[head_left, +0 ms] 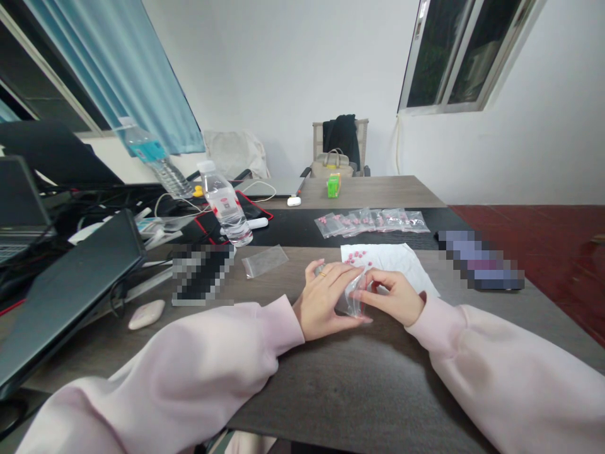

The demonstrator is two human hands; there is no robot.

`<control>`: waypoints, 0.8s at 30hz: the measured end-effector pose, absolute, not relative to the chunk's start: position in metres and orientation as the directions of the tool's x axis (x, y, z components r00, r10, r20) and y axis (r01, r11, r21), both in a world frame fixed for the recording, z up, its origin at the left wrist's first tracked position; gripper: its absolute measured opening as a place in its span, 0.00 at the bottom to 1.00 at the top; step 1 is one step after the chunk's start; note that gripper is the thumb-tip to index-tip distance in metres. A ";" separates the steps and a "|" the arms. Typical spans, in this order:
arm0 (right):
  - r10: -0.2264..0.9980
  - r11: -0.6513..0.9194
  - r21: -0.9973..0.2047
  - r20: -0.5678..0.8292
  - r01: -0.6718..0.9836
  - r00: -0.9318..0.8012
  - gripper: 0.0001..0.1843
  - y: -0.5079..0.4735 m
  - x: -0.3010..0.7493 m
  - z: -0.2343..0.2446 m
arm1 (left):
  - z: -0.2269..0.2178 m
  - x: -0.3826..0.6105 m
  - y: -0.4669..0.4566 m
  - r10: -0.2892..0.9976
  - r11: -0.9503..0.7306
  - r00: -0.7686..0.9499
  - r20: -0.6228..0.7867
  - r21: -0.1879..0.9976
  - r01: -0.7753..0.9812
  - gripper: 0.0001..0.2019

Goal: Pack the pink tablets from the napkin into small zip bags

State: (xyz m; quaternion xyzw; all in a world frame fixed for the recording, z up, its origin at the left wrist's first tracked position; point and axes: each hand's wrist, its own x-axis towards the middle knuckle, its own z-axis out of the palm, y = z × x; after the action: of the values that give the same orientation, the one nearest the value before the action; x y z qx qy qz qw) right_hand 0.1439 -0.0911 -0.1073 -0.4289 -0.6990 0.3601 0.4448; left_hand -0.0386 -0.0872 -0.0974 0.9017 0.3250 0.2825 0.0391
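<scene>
Between my two hands is a small clear plastic bag (pixel 352 305), held just above the near edge of a white paper sheet (pixel 406 261). My left hand (pixel 326 299) grips the bag from the left, thumb below and fingers above. At the bag's right side, my right hand (pixel 394 295) pinches with thumb and forefinger; whether a pill sits in the pinch is hidden. Several small pink pills (pixel 358 256) lie on the paper behind my fingers. Left of my left hand rests a flat clear bag (pixel 265 261). Farther back, a row of clear bags (pixel 373 222) contains pink pills.
A phone (pixel 479 260) lies at the right, another dark phone (pixel 203 274) at the left. Two water bottles (pixel 225 205), a white mouse (pixel 146 314) and a laptop (pixel 75 296) crowd the left side. A green box (pixel 333 185) stands at the back.
</scene>
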 end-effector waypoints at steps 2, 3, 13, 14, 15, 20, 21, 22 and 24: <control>0.921 0.376 -0.884 0.321 0.279 -0.222 0.18 -0.091 0.144 -0.108 | -0.098 -0.039 -0.086 0.596 -0.797 0.634 0.492 0.269 0.541 0.37; 0.922 0.375 -0.883 0.324 0.281 -0.212 0.19 -0.090 0.144 -0.108 | -0.098 -0.039 -0.086 0.593 -0.801 0.637 0.492 0.277 0.532 0.37; 0.929 0.352 -0.888 0.291 0.297 -0.230 0.19 -0.090 0.145 -0.110 | -0.096 -0.040 -0.085 0.612 -0.791 0.646 0.457 0.364 0.492 0.37; 0.916 0.387 -0.872 0.326 0.301 -0.232 0.18 -0.091 0.145 -0.110 | -0.095 -0.040 -0.085 0.624 -0.781 0.640 0.448 0.372 0.502 0.34; 0.900 0.429 -0.849 0.371 0.308 -0.229 0.17 -0.091 0.145 -0.109 | -0.094 -0.040 -0.085 0.637 -0.771 0.633 0.441 0.380 0.511 0.31; 0.813 0.529 -0.697 0.579 0.484 -0.055 0.10 -0.083 0.153 -0.113 | -0.094 -0.039 -0.085 0.711 -0.699 0.507 0.487 0.417 0.580 0.22; 0.803 0.510 -0.663 0.596 0.548 -0.026 0.10 -0.080 0.156 -0.116 | -0.095 -0.038 -0.085 0.725 -0.682 0.473 0.501 0.423 0.597 0.22; 0.800 0.481 -0.625 0.600 0.614 -0.016 0.10 -0.077 0.158 -0.121 | -0.095 -0.038 -0.085 0.738 -0.663 0.441 0.510 0.429 0.613 0.22; 0.816 0.414 -0.529 0.576 0.741 -0.044 0.12 -0.073 0.162 -0.130 | -0.097 -0.037 -0.084 0.766 -0.623 0.384 0.515 0.451 0.639 0.21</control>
State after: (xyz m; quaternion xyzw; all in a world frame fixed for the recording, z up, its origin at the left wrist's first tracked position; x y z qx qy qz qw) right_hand 0.1623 -0.0729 -0.1299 -0.5397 -0.7213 0.0437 0.4320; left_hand -0.0375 -0.0837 -0.0973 0.8270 0.4248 0.3571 0.0893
